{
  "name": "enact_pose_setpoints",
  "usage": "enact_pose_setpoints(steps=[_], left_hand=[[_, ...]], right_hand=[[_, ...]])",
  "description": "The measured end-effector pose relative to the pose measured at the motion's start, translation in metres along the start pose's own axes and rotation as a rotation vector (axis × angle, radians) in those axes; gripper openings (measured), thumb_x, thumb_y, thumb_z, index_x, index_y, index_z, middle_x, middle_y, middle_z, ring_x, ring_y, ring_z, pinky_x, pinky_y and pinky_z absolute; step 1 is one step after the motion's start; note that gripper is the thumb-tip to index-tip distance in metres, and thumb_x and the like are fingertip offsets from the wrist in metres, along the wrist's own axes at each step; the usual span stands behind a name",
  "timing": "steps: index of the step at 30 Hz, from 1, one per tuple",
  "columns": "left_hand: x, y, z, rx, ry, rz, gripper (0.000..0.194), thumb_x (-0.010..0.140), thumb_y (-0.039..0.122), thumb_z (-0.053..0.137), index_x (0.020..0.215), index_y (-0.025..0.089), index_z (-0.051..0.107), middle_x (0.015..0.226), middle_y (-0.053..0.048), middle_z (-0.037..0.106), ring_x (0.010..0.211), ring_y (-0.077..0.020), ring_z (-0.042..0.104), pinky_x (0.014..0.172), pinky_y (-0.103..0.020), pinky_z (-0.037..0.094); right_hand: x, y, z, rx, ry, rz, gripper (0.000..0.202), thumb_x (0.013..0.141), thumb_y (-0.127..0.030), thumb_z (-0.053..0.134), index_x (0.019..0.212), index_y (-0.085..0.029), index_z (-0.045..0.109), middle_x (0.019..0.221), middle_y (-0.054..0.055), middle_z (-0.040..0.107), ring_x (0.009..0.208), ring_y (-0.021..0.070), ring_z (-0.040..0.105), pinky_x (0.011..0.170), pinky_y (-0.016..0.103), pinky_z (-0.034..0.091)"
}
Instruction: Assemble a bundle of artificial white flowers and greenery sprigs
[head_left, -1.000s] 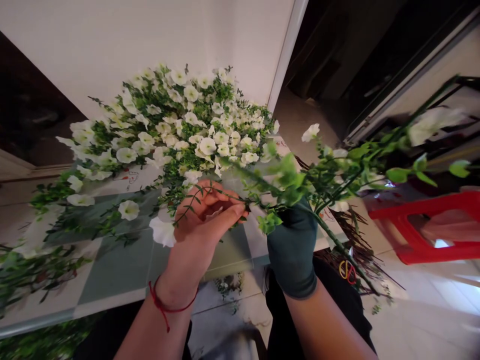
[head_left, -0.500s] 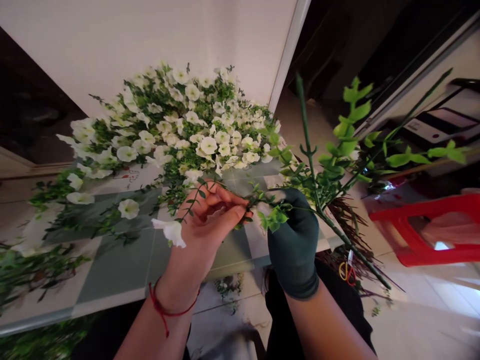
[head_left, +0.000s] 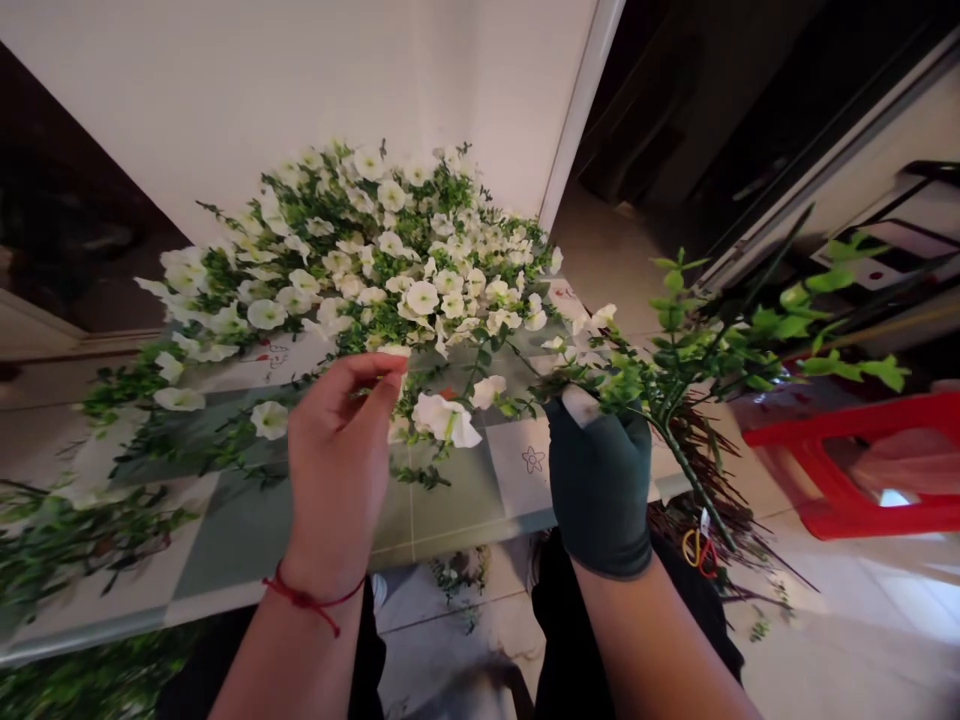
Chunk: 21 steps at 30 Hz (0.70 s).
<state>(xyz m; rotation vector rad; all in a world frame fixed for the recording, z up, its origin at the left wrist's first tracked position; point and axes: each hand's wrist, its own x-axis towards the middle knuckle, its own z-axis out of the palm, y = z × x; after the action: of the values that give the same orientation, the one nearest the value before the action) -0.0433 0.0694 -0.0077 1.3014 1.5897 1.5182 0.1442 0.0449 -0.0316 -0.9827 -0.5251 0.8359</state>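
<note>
Plainly, the left hand (head_left: 337, 455) was bare, a red string at its wrist, with thumb and fingers pinched nearly shut on a thin sprig that was hard to make out against the leaves. Just to its right hung a white blossom (head_left: 444, 418), apparently joined to that sprig, though the link was partly hidden. Beyond the fingertips the flower pile (head_left: 375, 255) lay heaped on the tabletop (head_left: 457, 500), well apart from both hands. Further right, the right hand (head_left: 600, 480) wore a dark glove and was closed round the leafy stems (head_left: 675, 380), whose green branches fanned out to its right and whose long stalk ran down past the wrist. To do this well, the pinch seemingly wanted to stay light and close to the stem's joint, with the gloved grip firm low on the bundle so the branches did not swing. Far right stood a red stool (head_left: 847, 470).
</note>
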Motion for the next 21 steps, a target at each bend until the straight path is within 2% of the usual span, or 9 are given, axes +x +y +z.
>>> enact_pose_setpoints(steps=[3, 6, 8, 11, 15, 21], left_hand=[[0.0, -0.005, -0.004, 0.43, -0.184, 0.078, 0.019, 0.101, 0.031, 0.07, 0.107, 0.028, 0.088, 0.104, -0.005, 0.087, 0.08, -0.025, 0.073, 0.067, -0.035, 0.053], [0.0, -0.012, -0.006, 0.684, -0.332, 0.167, 0.015, 0.101, 0.026, 0.069, 0.1, 0.027, 0.084, 0.106, -0.009, 0.086, 0.093, -0.0346, 0.078, 0.079, -0.045, 0.061], [0.001, -0.014, -0.007, 0.724, -0.331, 0.199, 0.018, 0.1, 0.021, 0.066, 0.105, 0.024, 0.082, 0.112, -0.014, 0.086, 0.11, -0.0412, 0.077, 0.095, -0.054, 0.062], [0.006, -0.012, -0.012, 0.797, -0.277, 0.269, 0.034, 0.099, 0.011, 0.056, 0.12, 0.017, 0.082, 0.124, -0.02, 0.082, 0.126, -0.0451, 0.073, 0.115, -0.063, 0.056], [0.011, -0.004, -0.019, 0.878, -0.222, 0.301, 0.039, 0.095, 0.006, 0.055, 0.122, 0.017, 0.081, 0.125, -0.019, 0.08, 0.125, -0.0432, 0.074, 0.117, -0.061, 0.057], [0.006, 0.001, -0.018, 0.87, -0.309, 0.226, 0.036, 0.098, 0.007, 0.054, 0.117, 0.018, 0.082, 0.124, -0.018, 0.081, 0.123, -0.042, 0.075, 0.109, -0.057, 0.06]], right_hand=[[0.002, -0.001, 0.002, -0.036, 0.03, -0.036, 0.029, 0.071, -0.034, 0.088, 0.091, -0.027, 0.068, 0.096, 0.002, 0.082, 0.097, 0.0242, 0.079, 0.099, 0.045, 0.067], [0.002, 0.0, 0.002, -0.107, 0.027, -0.062, 0.024, 0.073, -0.033, 0.085, 0.092, -0.026, 0.072, 0.098, 0.003, 0.084, 0.094, 0.0228, 0.077, 0.093, 0.042, 0.067], [0.002, 0.002, 0.001, -0.107, 0.01, -0.047, 0.024, 0.074, -0.034, 0.084, 0.094, -0.025, 0.075, 0.099, 0.003, 0.085, 0.091, 0.0213, 0.075, 0.09, 0.04, 0.065], [0.002, 0.004, 0.0, -0.083, -0.03, -0.014, 0.024, 0.074, -0.032, 0.085, 0.095, -0.025, 0.076, 0.098, 0.002, 0.084, 0.091, 0.0202, 0.073, 0.09, 0.038, 0.062], [0.003, 0.007, 0.002, -0.067, -0.025, -0.013, 0.023, 0.074, -0.03, 0.086, 0.093, -0.024, 0.075, 0.096, -0.001, 0.081, 0.09, 0.0184, 0.071, 0.092, 0.036, 0.06], [0.007, 0.011, 0.0, -0.096, -0.017, -0.052, 0.02, 0.074, -0.027, 0.081, 0.093, -0.024, 0.075, 0.094, 0.0, 0.081, 0.09, 0.0195, 0.071, 0.092, 0.037, 0.061]])
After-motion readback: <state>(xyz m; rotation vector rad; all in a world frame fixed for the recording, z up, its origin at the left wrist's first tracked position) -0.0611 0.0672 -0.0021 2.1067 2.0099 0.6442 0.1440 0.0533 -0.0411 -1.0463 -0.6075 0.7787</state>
